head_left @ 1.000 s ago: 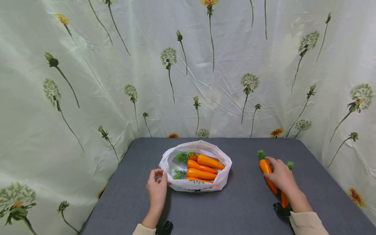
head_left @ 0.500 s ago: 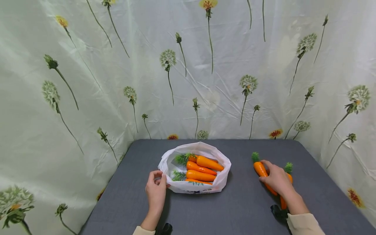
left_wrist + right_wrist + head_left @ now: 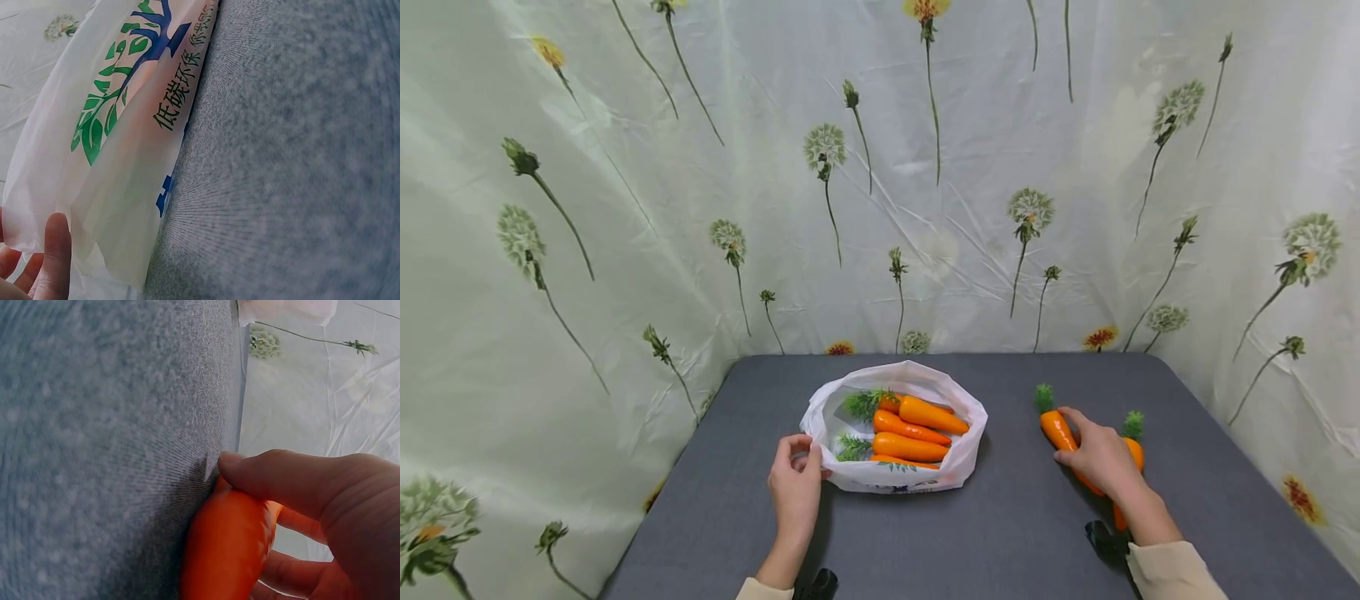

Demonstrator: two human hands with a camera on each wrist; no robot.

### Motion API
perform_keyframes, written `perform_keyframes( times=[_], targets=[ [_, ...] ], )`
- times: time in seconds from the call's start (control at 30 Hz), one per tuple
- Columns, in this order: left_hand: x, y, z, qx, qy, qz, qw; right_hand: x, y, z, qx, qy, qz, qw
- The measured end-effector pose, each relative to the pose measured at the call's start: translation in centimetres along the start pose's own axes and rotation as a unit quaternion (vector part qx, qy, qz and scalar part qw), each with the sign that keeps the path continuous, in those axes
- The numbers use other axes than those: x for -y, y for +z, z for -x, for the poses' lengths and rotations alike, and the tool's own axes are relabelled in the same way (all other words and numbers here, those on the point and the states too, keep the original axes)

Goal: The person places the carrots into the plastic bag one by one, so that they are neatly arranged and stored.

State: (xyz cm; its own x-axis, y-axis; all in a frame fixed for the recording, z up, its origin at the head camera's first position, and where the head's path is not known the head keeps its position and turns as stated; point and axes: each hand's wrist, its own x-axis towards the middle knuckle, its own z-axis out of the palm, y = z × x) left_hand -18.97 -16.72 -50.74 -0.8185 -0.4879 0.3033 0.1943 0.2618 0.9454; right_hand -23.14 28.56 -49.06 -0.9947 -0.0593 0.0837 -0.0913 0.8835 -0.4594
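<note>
A white plastic bag (image 3: 964, 468) stands with its mouth spread wide, and several orange carrots (image 3: 910, 447) with green leafy tops lie inside. My left hand (image 3: 797, 492) pinches the bag's rim at its near left side; the left wrist view shows the thumb (image 3: 56, 250) against the plastic. On the right of the table, my right hand (image 3: 1105, 462) grips a carrot (image 3: 1057, 430) between thumb and fingers, its leafy top pointing away. In the right wrist view this carrot (image 3: 225, 544) appears close to the table surface. A second carrot (image 3: 1134, 452) lies beside the hand, partly hidden behind it.
Dark grey cloth covers the table (image 3: 1000, 542). A pale curtain (image 3: 955, 167) printed with dandelions hangs behind and along both sides. Black wrist devices (image 3: 1105, 540) sit under the forearms.
My right hand has shifted slightly left, and the carrot in its grip has moved left with it, away from the second carrot. The left hand keeps its hold on the bag rim.
</note>
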Motion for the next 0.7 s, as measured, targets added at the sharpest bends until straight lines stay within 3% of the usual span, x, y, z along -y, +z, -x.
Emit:
perform_keyframes(
  times=[0.7],
  targets=[
    [0.18, -0.16, -0.05, 0.001, 0.001, 0.000, 1.0000, 0.51, 0.23, 0.39, -0.017, -0.026, -0.007, 0.9995]
  ],
)
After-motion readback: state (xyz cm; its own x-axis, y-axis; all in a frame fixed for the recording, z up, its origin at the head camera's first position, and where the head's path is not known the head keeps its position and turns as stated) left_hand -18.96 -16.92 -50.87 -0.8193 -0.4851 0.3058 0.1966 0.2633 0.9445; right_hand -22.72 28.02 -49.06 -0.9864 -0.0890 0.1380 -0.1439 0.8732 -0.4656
